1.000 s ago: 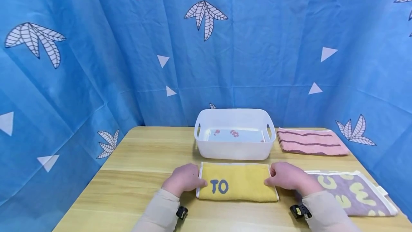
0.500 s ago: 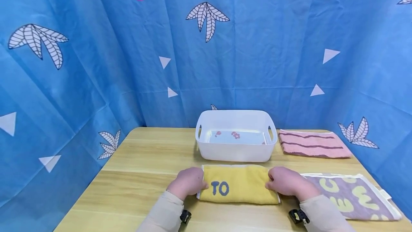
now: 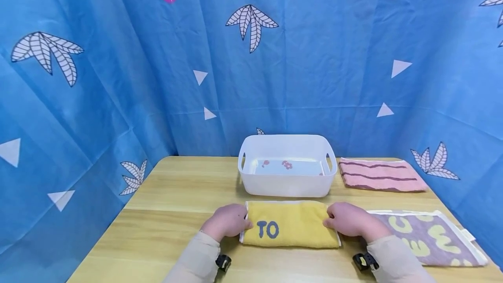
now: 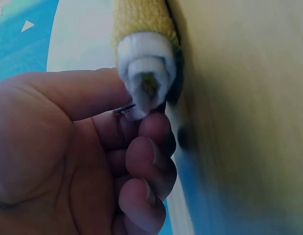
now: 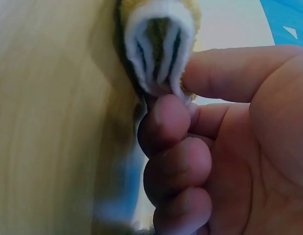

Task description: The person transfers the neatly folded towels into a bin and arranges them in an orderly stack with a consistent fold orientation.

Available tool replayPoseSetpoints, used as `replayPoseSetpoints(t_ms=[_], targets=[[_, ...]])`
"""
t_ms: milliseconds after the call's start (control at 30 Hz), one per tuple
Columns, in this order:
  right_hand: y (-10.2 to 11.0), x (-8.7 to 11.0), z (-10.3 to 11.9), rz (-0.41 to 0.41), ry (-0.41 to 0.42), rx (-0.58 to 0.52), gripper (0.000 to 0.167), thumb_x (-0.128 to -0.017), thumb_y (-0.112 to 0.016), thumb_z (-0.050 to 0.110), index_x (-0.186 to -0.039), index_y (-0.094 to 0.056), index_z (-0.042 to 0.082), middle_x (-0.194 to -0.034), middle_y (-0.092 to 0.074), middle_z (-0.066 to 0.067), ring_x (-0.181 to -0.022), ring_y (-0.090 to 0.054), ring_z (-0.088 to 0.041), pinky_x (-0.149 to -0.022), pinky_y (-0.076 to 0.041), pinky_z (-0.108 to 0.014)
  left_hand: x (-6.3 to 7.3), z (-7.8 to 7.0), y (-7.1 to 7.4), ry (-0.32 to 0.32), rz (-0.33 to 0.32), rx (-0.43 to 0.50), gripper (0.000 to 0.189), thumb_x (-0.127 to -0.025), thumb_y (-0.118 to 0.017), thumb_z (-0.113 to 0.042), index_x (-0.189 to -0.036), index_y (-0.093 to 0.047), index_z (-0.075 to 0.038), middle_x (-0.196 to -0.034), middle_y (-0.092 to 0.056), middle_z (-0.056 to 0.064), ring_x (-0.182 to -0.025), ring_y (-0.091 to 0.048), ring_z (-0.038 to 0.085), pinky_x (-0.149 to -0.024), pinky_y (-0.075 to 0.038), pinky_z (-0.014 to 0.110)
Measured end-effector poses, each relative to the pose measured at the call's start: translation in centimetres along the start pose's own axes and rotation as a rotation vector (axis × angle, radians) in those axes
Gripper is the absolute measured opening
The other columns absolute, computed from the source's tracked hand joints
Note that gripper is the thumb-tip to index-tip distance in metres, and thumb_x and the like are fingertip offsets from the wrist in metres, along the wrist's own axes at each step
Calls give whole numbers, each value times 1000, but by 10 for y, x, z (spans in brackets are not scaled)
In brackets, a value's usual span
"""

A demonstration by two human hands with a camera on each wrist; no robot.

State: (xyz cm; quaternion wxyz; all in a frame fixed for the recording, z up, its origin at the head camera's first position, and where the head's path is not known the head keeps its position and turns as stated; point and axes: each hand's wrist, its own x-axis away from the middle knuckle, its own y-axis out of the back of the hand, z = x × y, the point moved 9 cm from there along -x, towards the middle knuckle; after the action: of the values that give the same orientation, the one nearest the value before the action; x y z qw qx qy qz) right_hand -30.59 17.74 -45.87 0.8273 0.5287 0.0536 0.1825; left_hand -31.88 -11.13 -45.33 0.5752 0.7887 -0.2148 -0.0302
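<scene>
A folded yellow towel (image 3: 290, 229) with the letters "TO" on it is laid on the wooden table (image 3: 169, 213), just in front of a white basket (image 3: 287, 165). The towel's left end is pinched by the left hand (image 3: 227, 222), and its right end is pinched by the right hand (image 3: 347, 220). In the left wrist view, the left hand (image 4: 78, 156) is seen with its thumb above the white folded edge of the towel (image 4: 146, 63) and its curled fingers (image 4: 151, 161) below. In the right wrist view, the same kind of grip is shown: the towel's layered white edge (image 5: 158, 46) is held between the thumb and the curled fingers (image 5: 175, 156) of the right hand (image 5: 224, 147). Both hands are closed around the towel ends.

A folded cloth with flowers (image 3: 288, 166) is seen inside the basket. A pink striped towel (image 3: 379, 174) is laid to the right of the basket. A purple towel with yellow letters (image 3: 428, 237) is spread close by the right hand. Blue cloth with leaves and triangles (image 3: 118, 77) is hung behind the table.
</scene>
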Motion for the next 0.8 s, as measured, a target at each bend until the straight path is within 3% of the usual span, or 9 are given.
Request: replayPoseSetpoints(t_ms=[200,400,600,800], targets=[[0,2,1,-21,18,-22,34,-91,-71,22,-66,-49,16,-60,-40,5,-54,-41,-13,-55,-35,-32,1,6,-4,-16,12,3,26,-94,-69,-32,-77,-58,-17,-69,-54,-1,-59,-50,16,-59,-42,35],[14,3,3,-63,22,-61,35,-91,-72,22,-69,-46,14,-61,-37,4,-54,-38,-14,-54,-32,-31,-1,4,5,-54,-25,3,25,-95,-67,-32,-78,-58,-17,-71,-55,-2,-61,-50,16,-61,-42,36],[17,4,5,-25,23,-79,34,-94,-70,23,-72,-47,14,-63,-38,3,-55,-40,-14,-55,-34,-31,2,3,7,-40,-9,41,24,-96,-67,-32,-80,-59,-17,-70,-54,-1,-60,-50,16,-60,-42,35],[21,5,6,-42,44,-54,32,-96,-68,24,-73,-48,15,-63,-38,4,-57,-41,-14,-57,-35,-31,2,3,13,-39,-32,61,22,-96,-67,-32,-82,-60,-17,-71,-54,-1,-61,-50,16,-59,-41,36]])
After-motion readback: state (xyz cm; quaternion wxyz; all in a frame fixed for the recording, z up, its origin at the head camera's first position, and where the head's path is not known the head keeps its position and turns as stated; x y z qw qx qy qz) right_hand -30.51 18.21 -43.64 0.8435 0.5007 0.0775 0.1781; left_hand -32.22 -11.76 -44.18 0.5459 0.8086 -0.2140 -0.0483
